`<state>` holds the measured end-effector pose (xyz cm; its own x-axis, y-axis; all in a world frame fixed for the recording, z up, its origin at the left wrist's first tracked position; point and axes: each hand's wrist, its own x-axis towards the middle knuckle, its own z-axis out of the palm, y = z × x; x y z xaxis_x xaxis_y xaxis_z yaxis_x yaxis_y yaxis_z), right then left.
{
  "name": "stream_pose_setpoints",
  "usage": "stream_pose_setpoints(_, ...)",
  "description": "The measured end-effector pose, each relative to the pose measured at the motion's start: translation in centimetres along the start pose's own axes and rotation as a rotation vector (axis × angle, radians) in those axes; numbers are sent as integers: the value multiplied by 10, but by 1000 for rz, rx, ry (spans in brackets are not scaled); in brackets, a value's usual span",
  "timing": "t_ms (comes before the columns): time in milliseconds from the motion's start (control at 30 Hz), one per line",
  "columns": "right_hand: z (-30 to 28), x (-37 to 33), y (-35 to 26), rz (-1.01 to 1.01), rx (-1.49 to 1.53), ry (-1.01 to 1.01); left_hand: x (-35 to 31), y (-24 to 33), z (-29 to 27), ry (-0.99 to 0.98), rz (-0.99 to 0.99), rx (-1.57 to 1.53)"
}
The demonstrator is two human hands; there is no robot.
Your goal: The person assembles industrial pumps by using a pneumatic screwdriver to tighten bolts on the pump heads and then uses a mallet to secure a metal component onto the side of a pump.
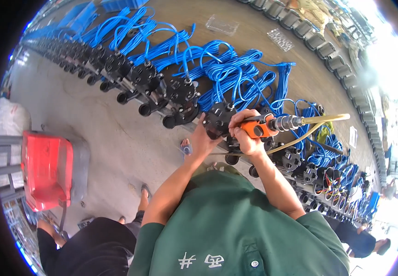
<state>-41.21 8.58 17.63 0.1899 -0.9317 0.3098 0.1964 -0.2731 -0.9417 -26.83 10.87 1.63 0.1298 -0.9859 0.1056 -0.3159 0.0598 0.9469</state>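
Note:
My left hand [202,141] grips the near left side of a black round pump housing [218,118] at the edge of the bench. Close by on the right, my right hand [246,133] is closed around an orange air tool [258,129] with a silvery metal fitting. A yellow hose [321,119] runs from that fitting to the right and loops back. The tool's working end is hidden by my right hand, so I cannot tell if it touches the housing. A blue cable bundle [229,73] lies behind the housing.
More black pump housings [180,96] line the bench edge on both sides. Metal cylinders [316,41] stand in a row along the far side. A red bin [47,170] is on the floor at left. A person in black [95,244] is at lower left.

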Motion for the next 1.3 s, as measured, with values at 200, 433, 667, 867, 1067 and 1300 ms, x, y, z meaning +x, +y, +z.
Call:
stream_pose_setpoints(200,21,10,-23,88,-11,-34,6,2,-15,-43,-8,62)
stream_pose_setpoints(433,46,90,-47,-8,-192,104,27,-4,-24,-128,126,-185)
stream_pose_setpoints(667,50,117,-6,89,-239,128,33,-7,-18,-245,-5,-453)
stream_pose_setpoints(867,45,112,13,82,-306,44,22,-7,-17,-129,-6,-265)
stream_pose_setpoints(1067,38,110,21,85,-187,56,-30,-4,-18,212,90,160)
stream_pose_setpoints(1300,40,123,19,-114,-265,-92,-65,-12,11,-12,-288,-158)
